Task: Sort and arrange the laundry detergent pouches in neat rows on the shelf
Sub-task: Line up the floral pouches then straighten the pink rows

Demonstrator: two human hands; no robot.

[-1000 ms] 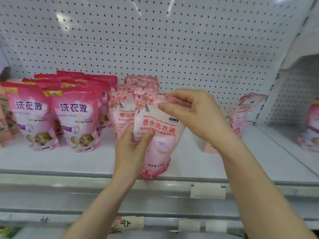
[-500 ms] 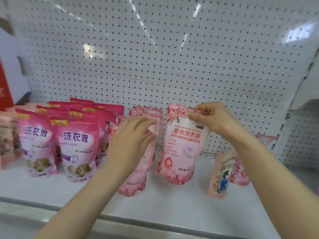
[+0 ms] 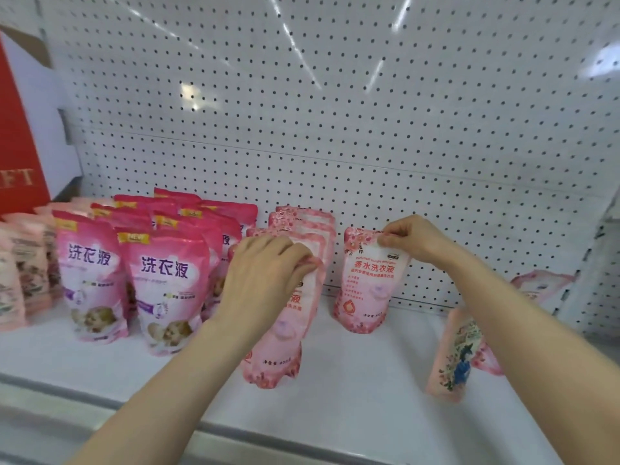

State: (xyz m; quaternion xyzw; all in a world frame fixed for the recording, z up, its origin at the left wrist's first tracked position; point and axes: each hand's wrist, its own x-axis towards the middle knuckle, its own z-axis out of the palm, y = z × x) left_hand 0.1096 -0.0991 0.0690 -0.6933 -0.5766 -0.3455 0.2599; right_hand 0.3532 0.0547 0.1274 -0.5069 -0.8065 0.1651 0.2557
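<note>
A light pink floral pouch (image 3: 367,290) stands upright at the back of the white shelf (image 3: 352,391), close to the pegboard. My right hand (image 3: 407,236) pinches its top edge. My left hand (image 3: 265,280) grips the top of the front pouch (image 3: 278,350) in a row of matching floral pouches (image 3: 308,223) just to the left. Two rows of dark pink pouches (image 3: 167,283) stand further left.
A pale pouch with a blue figure (image 3: 453,357) stands at the right, partly behind my right forearm, with another pink pouch (image 3: 540,283) behind it. Pale pink pouches (image 3: 20,270) stand at the far left under a red box (image 3: 16,146). White pegboard (image 3: 335,112) backs the shelf.
My right hand carried the floral pouch from the shelf's front to the back and stood it to the right of the row. My left hand let go of it and took the row's front pouch.
</note>
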